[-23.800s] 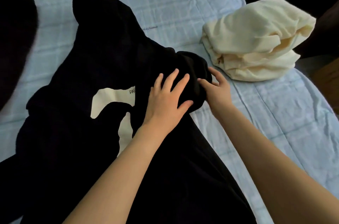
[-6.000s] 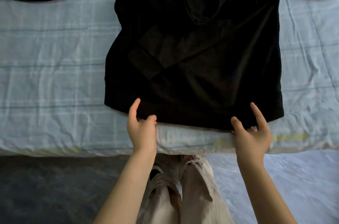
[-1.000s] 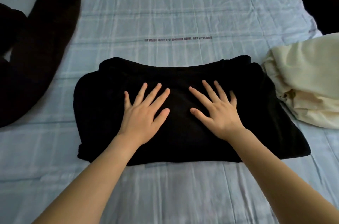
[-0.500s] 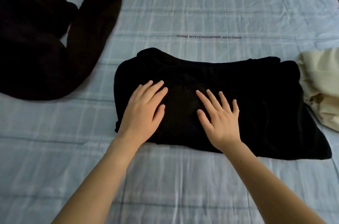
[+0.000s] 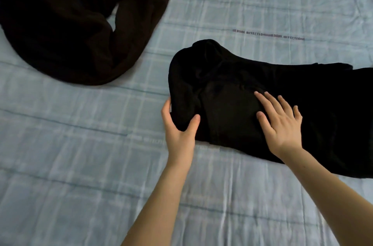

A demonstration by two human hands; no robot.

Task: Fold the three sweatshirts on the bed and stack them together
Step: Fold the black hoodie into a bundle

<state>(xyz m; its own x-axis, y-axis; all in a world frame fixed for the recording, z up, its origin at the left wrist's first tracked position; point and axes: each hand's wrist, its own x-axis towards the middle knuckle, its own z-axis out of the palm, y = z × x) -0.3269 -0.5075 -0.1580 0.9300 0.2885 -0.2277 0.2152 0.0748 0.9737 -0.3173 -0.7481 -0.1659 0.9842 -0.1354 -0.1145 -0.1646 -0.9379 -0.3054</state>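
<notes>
A folded black sweatshirt lies across the right half of the bed. My left hand grips its left end, thumb on top and fingers under the edge. Flat on top of the same sweatshirt rests my right hand, fingers spread. An unfolded dark sweatshirt with a small white chest patch lies spread at the upper left, one sleeve curving toward the middle. The cream sweatshirt is out of view.
The bed is covered by a light blue checked sheet with a line of small printed text above the folded sweatshirt. Bare sheet stretches along the front and between the two dark garments.
The view has swung left, so the cream sweatshirt has left the frame. My left hand slid from the top of the folded sweatshirt to its left end and took hold of it.
</notes>
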